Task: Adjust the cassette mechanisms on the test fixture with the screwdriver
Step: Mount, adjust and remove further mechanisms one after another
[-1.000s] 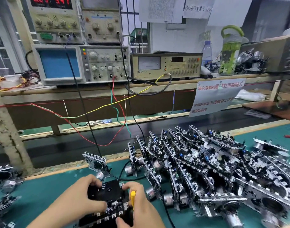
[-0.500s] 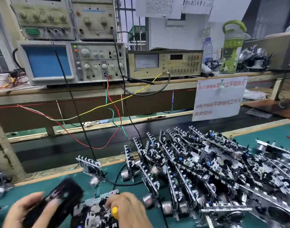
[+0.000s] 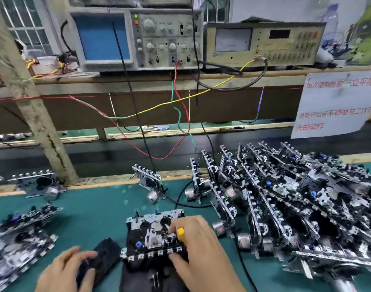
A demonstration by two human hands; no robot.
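A cassette mechanism [image 3: 153,232] lies flat on a black test fixture [image 3: 151,277] at the bottom centre of the green mat. My right hand [image 3: 199,251] rests on its right side and grips a yellow-handled screwdriver [image 3: 180,232], its tip hidden by my fingers. My left hand [image 3: 64,270] holds a black cassette [image 3: 102,258] low over the mat, just left of the mechanism.
A large heap of cassette mechanisms [image 3: 296,207] fills the right of the mat. More mechanisms [image 3: 20,239] lie at the left, and one [image 3: 148,182] stands behind the fixture. An oscilloscope [image 3: 136,36] and a meter [image 3: 262,44] sit on the shelf, with wires hanging down.
My left hand lifted the black cassette off the mechanism and carried it left and down to the mat. My right hand stayed on the mechanism with the screwdriver. The camera tilted down.
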